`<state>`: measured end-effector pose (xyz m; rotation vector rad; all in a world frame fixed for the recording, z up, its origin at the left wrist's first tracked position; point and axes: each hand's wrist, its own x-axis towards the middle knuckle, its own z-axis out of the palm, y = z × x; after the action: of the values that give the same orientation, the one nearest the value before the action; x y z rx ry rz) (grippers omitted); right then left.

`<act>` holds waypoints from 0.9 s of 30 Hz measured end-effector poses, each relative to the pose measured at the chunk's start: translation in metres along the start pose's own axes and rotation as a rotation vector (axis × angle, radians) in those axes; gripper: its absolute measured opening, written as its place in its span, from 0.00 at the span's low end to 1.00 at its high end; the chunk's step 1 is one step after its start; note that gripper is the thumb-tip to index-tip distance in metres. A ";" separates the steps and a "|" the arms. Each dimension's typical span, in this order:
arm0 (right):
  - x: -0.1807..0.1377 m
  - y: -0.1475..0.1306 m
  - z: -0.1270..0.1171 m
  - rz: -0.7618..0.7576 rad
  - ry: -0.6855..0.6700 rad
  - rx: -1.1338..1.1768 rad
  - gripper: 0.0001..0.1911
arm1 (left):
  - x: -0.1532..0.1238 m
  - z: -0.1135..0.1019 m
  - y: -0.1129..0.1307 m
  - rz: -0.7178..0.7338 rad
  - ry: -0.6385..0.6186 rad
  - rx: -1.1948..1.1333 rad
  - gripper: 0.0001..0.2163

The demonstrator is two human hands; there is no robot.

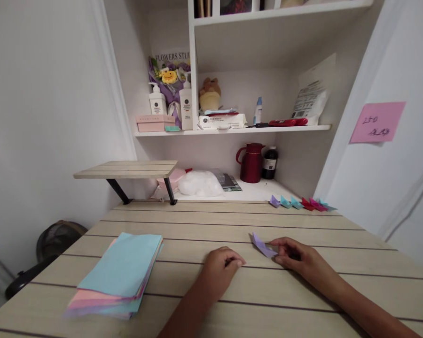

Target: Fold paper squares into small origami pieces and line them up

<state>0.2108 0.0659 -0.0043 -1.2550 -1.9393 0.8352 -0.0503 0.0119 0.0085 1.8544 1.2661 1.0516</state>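
My right hand (296,257) rests on the wooden table (204,220) and pinches a small folded purple paper piece (263,246) at its near end. My left hand (220,268) lies beside it on the table, fingers curled into a loose fist with nothing visible in them, a short gap from the purple piece. A stack of coloured paper sheets (120,274), light blue on top with pink and purple beneath, sits at the left front of the table.
A row of several small folded paper pieces (301,203), purple, teal and red, lines the table's far right edge. A small raised wooden shelf (127,170) stands at the back left. A red jug (251,162), a dark bottle and a white bundle sit in the alcove behind. A pink note (377,122) hangs on the right wall.
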 end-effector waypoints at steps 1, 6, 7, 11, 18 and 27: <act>0.000 0.000 0.000 0.006 0.008 -0.006 0.18 | 0.000 0.000 0.001 -0.010 0.001 -0.013 0.10; -0.001 0.000 0.000 0.027 0.036 -0.033 0.18 | 0.001 -0.001 -0.001 -0.067 0.012 -0.099 0.09; -0.001 0.000 0.000 0.032 0.041 -0.042 0.18 | 0.002 -0.001 -0.002 -0.079 0.013 -0.115 0.09; 0.000 0.000 0.000 0.043 0.040 -0.062 0.18 | 0.007 -0.001 -0.006 -0.102 0.012 -0.153 0.11; 0.002 0.001 0.000 0.035 0.057 -0.054 0.19 | 0.010 0.000 -0.011 -0.102 -0.009 -0.160 0.10; 0.003 -0.008 0.001 0.033 0.017 -0.012 0.13 | 0.012 0.000 -0.012 -0.074 -0.017 -0.100 0.10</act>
<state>0.2052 0.0655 0.0022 -1.2996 -1.9172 0.8278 -0.0533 0.0268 0.0011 1.7257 1.2399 1.0381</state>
